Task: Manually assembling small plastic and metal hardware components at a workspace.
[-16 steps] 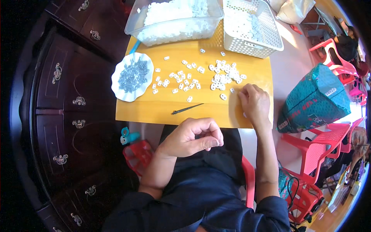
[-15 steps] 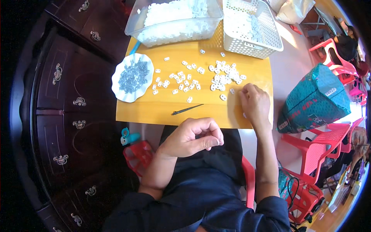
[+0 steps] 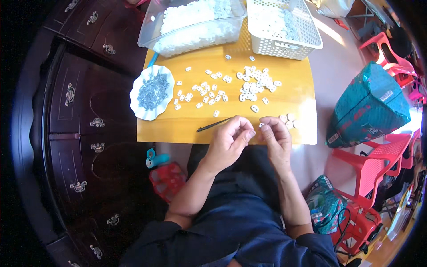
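Above the table's front edge, my left hand (image 3: 230, 143) and my right hand (image 3: 279, 141) are close together, fingertips a small gap apart. Between thumb and index finger, the right hand pinches a small white plastic piece (image 3: 261, 125). My left thumb and fingers are pressed together; whatever they hold is too small to make out. A thin black rod (image 3: 212, 126) lies beside the left hand, partly behind it. Several round whitish pieces (image 3: 290, 117) rest just right of my right hand. Farther back is a heap of white two-holed oval pieces (image 3: 253, 86), with smaller white rectangular pieces (image 3: 204, 92) scattered to its left.
A white scalloped dish (image 3: 134, 95) of small dark slender pieces stands at the table's left. Behind are a clear bin (image 3: 195, 35) and a white perforated basket (image 3: 284, 48), both filled with white pieces. Dark drawers (image 3: 66, 95) flank the left; a teal bag (image 3: 367, 107) and red chairs (image 3: 371, 167) the right.
My right hand has come from the table's right side to beside my left hand, now with a white piece in its fingers. My left hand has moved slightly forward. Round pieces show where my right hand was.
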Available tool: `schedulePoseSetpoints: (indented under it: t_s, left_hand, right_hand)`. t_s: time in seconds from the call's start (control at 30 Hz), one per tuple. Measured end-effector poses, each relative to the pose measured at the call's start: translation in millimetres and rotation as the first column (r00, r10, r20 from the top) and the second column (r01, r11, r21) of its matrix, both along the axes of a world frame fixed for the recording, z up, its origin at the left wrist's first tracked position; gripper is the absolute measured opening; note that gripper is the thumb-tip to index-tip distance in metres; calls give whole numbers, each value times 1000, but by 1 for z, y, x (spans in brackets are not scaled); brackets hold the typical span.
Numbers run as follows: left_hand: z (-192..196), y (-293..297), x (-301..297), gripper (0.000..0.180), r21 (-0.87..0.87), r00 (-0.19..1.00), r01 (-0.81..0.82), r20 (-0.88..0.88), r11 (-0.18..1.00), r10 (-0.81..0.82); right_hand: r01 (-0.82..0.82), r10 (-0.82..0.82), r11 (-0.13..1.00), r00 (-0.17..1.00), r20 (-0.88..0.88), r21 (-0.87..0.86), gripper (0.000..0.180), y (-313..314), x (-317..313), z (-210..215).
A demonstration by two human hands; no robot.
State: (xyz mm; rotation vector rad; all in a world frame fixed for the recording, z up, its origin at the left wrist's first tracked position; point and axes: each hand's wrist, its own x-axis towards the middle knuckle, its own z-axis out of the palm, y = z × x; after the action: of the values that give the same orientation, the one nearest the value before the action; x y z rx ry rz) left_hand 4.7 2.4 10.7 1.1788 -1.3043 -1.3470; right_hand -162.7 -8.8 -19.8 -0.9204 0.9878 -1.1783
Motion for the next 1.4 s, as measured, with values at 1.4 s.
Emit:
schedulePoseSetpoints:
  t_s: [1.4]
  left_hand:
    - [1,-19,-3,9,40,965,102,240,994,-109]
  right_hand:
    - [16,-17,1000,998,-57,-17,15,7,-6,-8]
